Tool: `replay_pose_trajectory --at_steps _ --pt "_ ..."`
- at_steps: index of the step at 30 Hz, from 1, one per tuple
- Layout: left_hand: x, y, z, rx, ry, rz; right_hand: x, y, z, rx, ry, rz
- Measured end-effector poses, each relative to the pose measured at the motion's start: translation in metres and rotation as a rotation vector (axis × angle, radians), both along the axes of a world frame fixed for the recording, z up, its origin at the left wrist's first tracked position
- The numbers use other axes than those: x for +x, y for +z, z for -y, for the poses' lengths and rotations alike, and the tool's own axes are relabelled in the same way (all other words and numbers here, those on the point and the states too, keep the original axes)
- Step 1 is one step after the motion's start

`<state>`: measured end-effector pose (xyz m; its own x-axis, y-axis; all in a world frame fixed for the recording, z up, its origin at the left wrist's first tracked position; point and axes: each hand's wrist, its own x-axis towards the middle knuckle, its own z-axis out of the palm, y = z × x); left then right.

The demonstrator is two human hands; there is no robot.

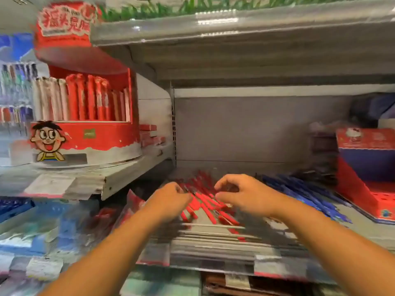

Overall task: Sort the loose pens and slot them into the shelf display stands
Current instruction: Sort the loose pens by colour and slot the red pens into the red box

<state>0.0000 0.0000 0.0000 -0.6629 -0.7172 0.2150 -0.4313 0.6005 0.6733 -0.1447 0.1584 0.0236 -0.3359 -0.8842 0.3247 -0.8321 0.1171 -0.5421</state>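
Red pens (203, 205) heaped, beneath left hand (171, 197) and right hand (241, 195), fingers curled into them, grip unclear through blur

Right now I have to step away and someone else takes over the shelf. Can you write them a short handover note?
Left hand: fingers curled over the red pens; blur hides whether it grips any.
Right hand: the same, curled over that heap.
Things: red pens lie loose mid-shelf, blue pens in a heap to their right, the box stand at far right, the round stand on the upper left shelf.
Done: red and blue look mostly separated.
Left: no pen shows in the box stand, so slotting seems still to do.
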Motion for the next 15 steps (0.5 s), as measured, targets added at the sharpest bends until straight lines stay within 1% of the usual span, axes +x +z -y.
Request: replay_pose_trajectory --at_steps 2,4,8,11,13,14,15 --pt "-0.019 0.001 0.015 -0.043 -0.016 0.209 -0.015 0.004 0.017 0.110 -0.016 -0.005" --pt "-0.040 0.002 0.028 -0.006 -0.005 0.341 -0.032 0.004 0.033 0.235 -0.032 -0.059" --pt "-0.072 0.008 0.042 0.133 0.056 0.410 -0.057 0.002 0.071 0.452 0.009 -0.222" --pt "-0.095 0.009 0.045 0.115 -0.023 0.518 -0.070 0.006 0.093 0.585 0.063 -0.344" --pt "-0.106 0.005 0.046 0.193 -0.082 0.561 -0.078 0.004 0.102 0.668 0.096 -0.369" --pt "-0.108 0.006 0.046 0.233 -0.083 0.580 -0.081 0.002 0.105 0.691 0.112 -0.376" --pt "-0.109 0.007 0.047 0.226 -0.062 0.594 -0.083 0.001 0.107 0.695 0.128 -0.382"
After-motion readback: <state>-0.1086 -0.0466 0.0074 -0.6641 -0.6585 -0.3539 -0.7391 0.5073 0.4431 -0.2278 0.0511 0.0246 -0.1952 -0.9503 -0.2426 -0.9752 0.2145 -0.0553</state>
